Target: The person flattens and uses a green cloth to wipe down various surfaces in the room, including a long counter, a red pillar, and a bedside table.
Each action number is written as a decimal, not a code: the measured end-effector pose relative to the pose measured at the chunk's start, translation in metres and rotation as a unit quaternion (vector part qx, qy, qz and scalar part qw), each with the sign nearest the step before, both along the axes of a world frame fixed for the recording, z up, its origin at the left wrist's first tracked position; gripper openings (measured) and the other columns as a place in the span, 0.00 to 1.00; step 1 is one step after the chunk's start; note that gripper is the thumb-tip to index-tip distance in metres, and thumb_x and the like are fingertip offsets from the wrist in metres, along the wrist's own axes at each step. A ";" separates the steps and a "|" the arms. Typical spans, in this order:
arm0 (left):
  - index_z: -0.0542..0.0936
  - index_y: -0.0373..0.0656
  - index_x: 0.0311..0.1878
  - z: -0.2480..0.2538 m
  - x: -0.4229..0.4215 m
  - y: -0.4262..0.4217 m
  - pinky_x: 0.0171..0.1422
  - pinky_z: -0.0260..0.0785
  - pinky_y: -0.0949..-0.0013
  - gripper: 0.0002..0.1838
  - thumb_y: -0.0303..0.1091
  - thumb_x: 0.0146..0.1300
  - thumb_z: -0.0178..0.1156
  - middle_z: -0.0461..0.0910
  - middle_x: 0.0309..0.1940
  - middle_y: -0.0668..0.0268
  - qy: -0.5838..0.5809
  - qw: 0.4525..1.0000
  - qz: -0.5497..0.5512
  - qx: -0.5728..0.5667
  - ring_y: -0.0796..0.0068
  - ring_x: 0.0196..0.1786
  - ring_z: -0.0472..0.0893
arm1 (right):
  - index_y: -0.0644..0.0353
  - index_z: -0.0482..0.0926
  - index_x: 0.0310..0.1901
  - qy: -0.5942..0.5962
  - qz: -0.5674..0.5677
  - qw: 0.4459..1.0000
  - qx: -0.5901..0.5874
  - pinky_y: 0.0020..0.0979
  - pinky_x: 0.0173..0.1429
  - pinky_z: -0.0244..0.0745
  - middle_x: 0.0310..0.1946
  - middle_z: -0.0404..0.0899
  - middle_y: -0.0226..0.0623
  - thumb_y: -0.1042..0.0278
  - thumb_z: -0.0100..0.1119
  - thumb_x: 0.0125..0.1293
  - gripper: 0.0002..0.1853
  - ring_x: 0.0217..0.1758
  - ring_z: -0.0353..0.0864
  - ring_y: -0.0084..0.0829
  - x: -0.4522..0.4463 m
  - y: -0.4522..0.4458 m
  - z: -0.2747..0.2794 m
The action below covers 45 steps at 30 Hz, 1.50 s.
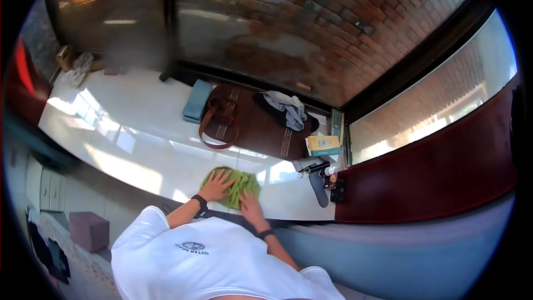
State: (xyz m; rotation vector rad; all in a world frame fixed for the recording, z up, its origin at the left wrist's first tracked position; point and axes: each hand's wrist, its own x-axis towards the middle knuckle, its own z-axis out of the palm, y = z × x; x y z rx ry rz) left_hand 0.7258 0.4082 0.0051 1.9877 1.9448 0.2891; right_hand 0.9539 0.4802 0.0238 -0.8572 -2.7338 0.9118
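A crumpled green cloth [237, 183] lies on the white tiled ledge [183, 175], close to its front edge. My left hand [216, 185] rests on the left part of the cloth with its fingers spread. At the cloth's lower right side, my right hand [251, 208] touches the fabric; its fingertips are partly lost against the folds, so its grip is not clear. Both wrists wear dark bands. Behind the cloth are a brown mat [255, 133] and a brown leather strap [222, 146].
A folded teal cloth [197, 101] and grey clothing [287, 106] lie near the window. On the right are a yellow and teal box [323, 145], a dark grey sock-like item [318, 189] and small bottles. A purple stool [89, 231] stands on the floor at the left.
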 end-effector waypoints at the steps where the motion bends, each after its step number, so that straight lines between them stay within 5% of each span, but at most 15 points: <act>1: 0.57 0.62 0.79 -0.003 0.007 -0.004 0.80 0.34 0.35 0.42 0.55 0.62 0.61 0.48 0.81 0.59 0.006 1.000 0.012 -0.005 0.50 0.82 0.45 | 0.58 0.73 0.66 0.004 0.031 0.999 -0.011 0.50 0.78 0.53 0.72 0.63 0.53 0.70 0.51 0.68 0.24 0.74 0.60 0.58 0.004 0.021 -0.008; 3: 0.58 0.62 0.78 -0.007 0.024 -0.003 0.80 0.35 0.36 0.42 0.54 0.62 0.62 0.49 0.80 0.59 0.007 0.985 0.166 0.039 0.51 0.81 0.46 | 0.56 0.72 0.68 0.014 -0.005 0.998 -0.057 0.50 0.79 0.52 0.74 0.61 0.49 0.69 0.49 0.70 0.24 0.75 0.59 0.57 0.007 0.070 -0.024; 7: 0.53 0.59 0.80 -0.023 0.053 -0.001 0.78 0.29 0.30 0.41 0.59 0.67 0.53 0.43 0.81 0.52 0.014 0.974 0.224 0.013 0.43 0.81 0.41 | 0.56 0.72 0.68 -0.013 0.094 0.994 -0.052 0.50 0.80 0.50 0.75 0.59 0.53 0.65 0.46 0.72 0.24 0.76 0.53 0.66 0.012 0.145 -0.027; 8: 0.52 0.58 0.81 -0.023 0.056 0.003 0.77 0.27 0.29 0.42 0.61 0.68 0.51 0.41 0.81 0.50 0.012 0.974 0.226 -0.007 0.41 0.81 0.39 | 0.54 0.69 0.70 -0.125 0.182 0.970 0.100 0.51 0.80 0.49 0.76 0.55 0.53 0.61 0.48 0.71 0.26 0.76 0.50 0.69 0.013 0.150 -0.024; 15: 0.49 0.57 0.81 -0.010 0.056 0.015 0.76 0.25 0.27 0.44 0.64 0.67 0.49 0.37 0.81 0.48 0.004 0.974 0.221 -0.046 0.39 0.81 0.36 | 0.49 0.59 0.76 -0.075 0.040 0.995 0.051 0.63 0.77 0.48 0.79 0.46 0.52 0.56 0.55 0.67 0.36 0.78 0.47 0.66 0.072 0.064 -0.004; 19: 0.50 0.58 0.81 -0.020 0.062 0.001 0.76 0.33 0.27 0.43 0.62 0.68 0.51 0.42 0.80 0.47 0.042 0.986 0.160 -0.009 0.38 0.81 0.42 | 0.46 0.65 0.73 -0.145 0.008 0.988 0.059 0.63 0.76 0.48 0.78 0.51 0.49 0.62 0.54 0.66 0.32 0.78 0.50 0.65 0.080 0.032 0.000; 23: 0.53 0.61 0.80 -0.003 0.051 -0.007 0.77 0.37 0.29 0.41 0.59 0.68 0.52 0.45 0.81 0.53 0.043 0.991 0.121 -0.023 0.42 0.81 0.46 | 0.47 0.72 0.68 -0.052 0.032 0.998 -0.011 0.63 0.76 0.50 0.77 0.55 0.50 0.62 0.54 0.66 0.27 0.78 0.51 0.64 0.057 0.081 -0.015; 32: 0.57 0.62 0.79 -0.010 0.036 -0.027 0.76 0.38 0.29 0.37 0.55 0.68 0.54 0.49 0.79 0.53 0.062 0.974 0.210 0.054 0.41 0.79 0.49 | 0.56 0.72 0.67 -0.031 0.037 0.998 0.049 0.64 0.76 0.50 0.76 0.55 0.53 0.59 0.55 0.65 0.28 0.77 0.52 0.65 0.018 0.021 -0.012; 40: 0.55 0.61 0.80 -0.009 0.041 -0.052 0.76 0.36 0.28 0.40 0.56 0.67 0.54 0.47 0.80 0.53 0.052 0.985 0.155 0.062 0.39 0.80 0.47 | 0.49 0.76 0.66 0.011 -0.017 1.000 -0.006 0.60 0.78 0.48 0.76 0.57 0.48 0.65 0.54 0.67 0.24 0.77 0.53 0.63 0.049 0.025 -0.022; 42: 0.70 0.51 0.70 0.013 0.037 -0.053 0.71 0.56 0.37 0.29 0.48 0.66 0.56 0.65 0.71 0.48 0.089 0.983 0.115 0.116 0.42 0.72 0.64 | 0.49 0.76 0.66 0.017 -0.063 0.998 -0.001 0.59 0.78 0.47 0.76 0.57 0.49 0.66 0.53 0.67 0.25 0.77 0.53 0.63 0.045 0.026 -0.023; 43: 0.70 0.51 0.70 0.019 0.033 -0.056 0.71 0.56 0.37 0.29 0.48 0.66 0.56 0.65 0.71 0.48 0.088 0.983 0.113 0.117 0.42 0.72 0.64 | 0.49 0.76 0.66 0.017 -0.065 0.998 0.000 0.59 0.78 0.47 0.76 0.57 0.49 0.66 0.53 0.67 0.25 0.77 0.53 0.63 0.042 0.024 -0.023; 45: 0.80 0.41 0.48 0.032 0.014 -0.069 0.56 0.71 0.47 0.15 0.39 0.64 0.56 0.80 0.49 0.47 -0.117 0.981 0.151 -0.040 0.46 0.54 0.78 | 0.51 0.75 0.66 -0.002 -0.083 0.996 0.028 0.60 0.78 0.46 0.76 0.57 0.47 0.65 0.54 0.66 0.25 0.77 0.52 0.62 0.038 0.021 -0.021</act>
